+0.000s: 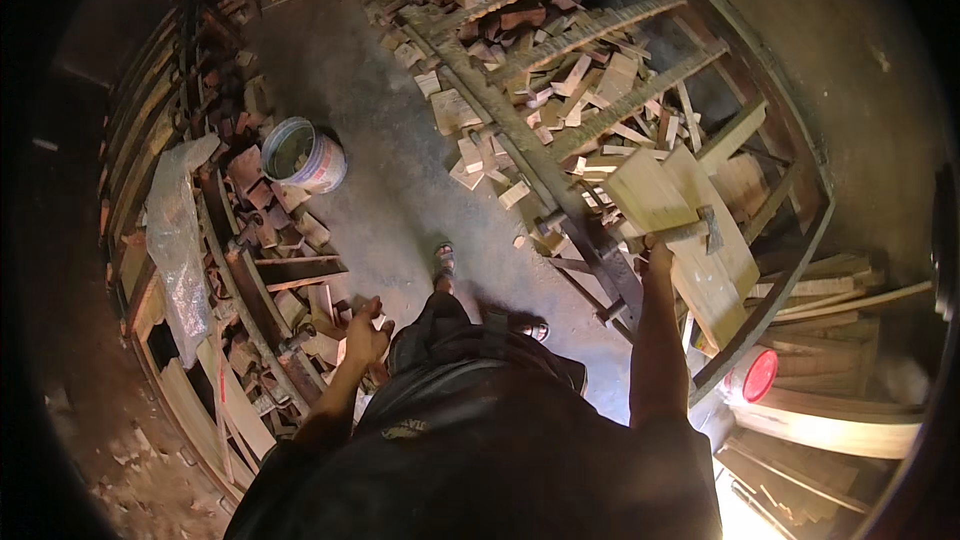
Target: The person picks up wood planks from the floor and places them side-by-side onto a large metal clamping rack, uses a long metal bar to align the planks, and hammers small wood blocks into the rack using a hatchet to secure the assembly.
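Hatchet (pixel 695 230), just one, is held over two wide pale boards (pixel 690 240) at the near right end of the slatted rack (pixel 640 100). Of two hands, the right hand (pixel 655 254) grips its handle; the left hand (pixel 367 334), well left of the rack, is half-curled, its hold unclear. Two buckets: an open bucket (pixel 323 166) left of the rack, a red-lidded bucket (pixel 755 377) beyond its near edge. Grey floor (pixel 400 180) gives walking room along the rack's left edge.

**Right arm (pixel 658 355) stretched forward, left hand (pixel 364 342) held beside the leg (pixel 440 316)**

The right hand (pixel 656 260) is closed in a grip, out to the right. The left forearm (pixel 336 398) is angled forward, the fingers (pixel 367 310) partly bent.
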Available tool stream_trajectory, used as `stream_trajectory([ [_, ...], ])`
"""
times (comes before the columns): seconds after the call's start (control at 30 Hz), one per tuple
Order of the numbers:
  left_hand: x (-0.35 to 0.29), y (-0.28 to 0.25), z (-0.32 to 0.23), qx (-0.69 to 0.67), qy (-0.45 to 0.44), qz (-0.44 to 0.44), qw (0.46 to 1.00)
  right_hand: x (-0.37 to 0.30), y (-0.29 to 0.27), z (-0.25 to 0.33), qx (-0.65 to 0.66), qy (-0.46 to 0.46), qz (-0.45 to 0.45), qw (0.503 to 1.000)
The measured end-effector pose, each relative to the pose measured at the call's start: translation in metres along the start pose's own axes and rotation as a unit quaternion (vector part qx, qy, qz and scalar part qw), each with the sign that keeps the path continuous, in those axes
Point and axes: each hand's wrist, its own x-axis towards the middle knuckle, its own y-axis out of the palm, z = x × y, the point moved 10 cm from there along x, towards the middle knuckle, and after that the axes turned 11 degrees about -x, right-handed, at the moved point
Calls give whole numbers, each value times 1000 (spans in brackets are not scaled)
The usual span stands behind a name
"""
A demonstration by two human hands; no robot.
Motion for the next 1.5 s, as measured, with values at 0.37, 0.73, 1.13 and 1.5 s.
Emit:
stream_trajectory([
  [0.37,66,-100,8,83,-65,65,992,-14,-9,30,94,-4,-144,985],
  [0.73,207,-115,-54,-131,45,-57,989,-85,-108,60,434,-7,-50,900],
  [1.13,19,-52,-19,-27,-63,97,993,-156,-17,137,401,-133,210,882],
  [1.5,207,-149,-76,-88,68,11,994,-202,225,169,260,-30,102,960],
])
